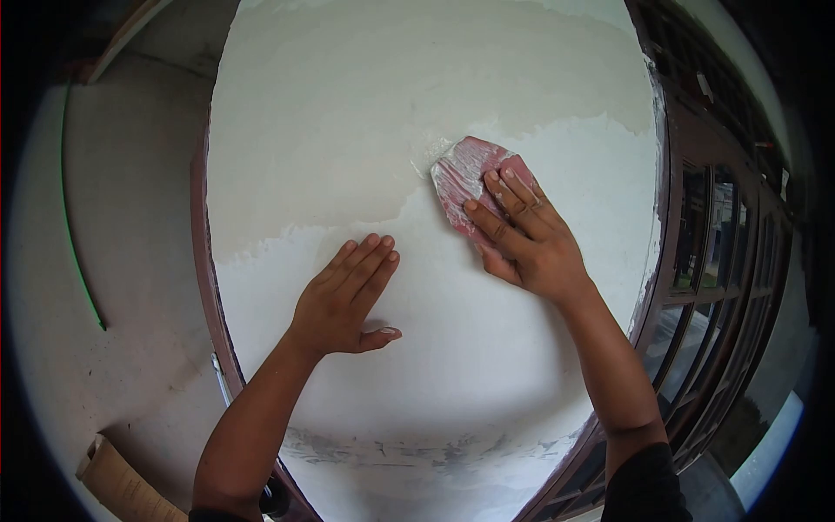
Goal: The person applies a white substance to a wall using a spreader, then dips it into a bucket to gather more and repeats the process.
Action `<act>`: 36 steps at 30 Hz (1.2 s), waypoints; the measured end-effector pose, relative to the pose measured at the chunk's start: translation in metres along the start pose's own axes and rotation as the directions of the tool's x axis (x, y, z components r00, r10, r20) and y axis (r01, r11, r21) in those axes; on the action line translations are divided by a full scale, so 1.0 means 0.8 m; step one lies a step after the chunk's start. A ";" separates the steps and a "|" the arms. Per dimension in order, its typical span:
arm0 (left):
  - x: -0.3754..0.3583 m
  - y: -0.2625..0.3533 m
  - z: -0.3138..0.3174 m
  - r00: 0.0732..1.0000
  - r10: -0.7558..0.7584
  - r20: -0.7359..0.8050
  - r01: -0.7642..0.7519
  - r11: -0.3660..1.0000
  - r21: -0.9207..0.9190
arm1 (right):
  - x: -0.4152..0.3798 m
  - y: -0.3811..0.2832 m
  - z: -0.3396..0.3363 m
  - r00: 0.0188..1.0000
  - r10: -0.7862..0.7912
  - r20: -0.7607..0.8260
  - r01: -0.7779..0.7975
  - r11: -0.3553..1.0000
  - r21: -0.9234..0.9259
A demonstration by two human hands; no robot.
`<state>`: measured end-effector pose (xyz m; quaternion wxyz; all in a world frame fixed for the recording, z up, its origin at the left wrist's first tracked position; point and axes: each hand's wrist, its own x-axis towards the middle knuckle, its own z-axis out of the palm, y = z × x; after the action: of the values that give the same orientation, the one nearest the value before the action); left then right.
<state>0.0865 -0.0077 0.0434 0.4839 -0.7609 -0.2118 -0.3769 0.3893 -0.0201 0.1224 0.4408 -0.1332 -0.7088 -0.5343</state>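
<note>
My right hand (544, 248) presses a crumpled pink cloth (465, 178) against a white wall panel (470, 348). White paste coats the cloth's folds and dots my fingers. Just left of the cloth, a small wet white smear (430, 155) marks the surface. Lower and to the left, my left hand (344, 300) lies flat on the panel, fingers stretched out and thumb apart, holding nothing. A little white shows on that thumb. The upper part of the panel looks greyer than the white part below, with a ragged border between them.
Brown trim (205, 235) edges the panel's left side. On the right stands a dark brown frame with glass panes (691, 226). A thin green strip (70, 217) runs down the left wall, and a brown cardboard piece (126, 483) sits at lower left.
</note>
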 end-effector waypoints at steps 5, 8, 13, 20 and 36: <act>0.000 0.001 -0.004 1.000 -0.001 0.009 0.001 1.000 0.010 | 0.045 0.001 0.032 1.000 -0.015 0.017 0.014 1.000 0.017; 0.001 -0.001 -0.003 1.000 0.011 0.018 -0.011 1.000 0.010 | 0.019 0.001 0.022 0.997 -0.042 0.067 0.044 0.999 -0.021; 0.001 0.002 -0.001 1.000 0.011 0.010 -0.011 1.000 0.017 | -0.016 -0.001 0.000 0.995 -0.014 0.102 0.015 1.000 -0.009; -0.002 0.001 -0.001 1.000 0.009 -0.013 -0.009 1.000 0.008 | 0.049 -0.009 0.024 0.997 -0.042 0.059 0.041 0.999 0.016; 0.000 0.002 0.000 1.000 0.017 -0.002 -0.017 1.000 0.000 | 0.056 -0.003 0.032 0.999 -0.041 0.034 0.039 0.997 0.061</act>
<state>0.0873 -0.0087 0.0424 0.4873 -0.7622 -0.2050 -0.3735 0.3495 -0.0113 0.1541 0.4214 -0.1151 -0.7348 -0.5189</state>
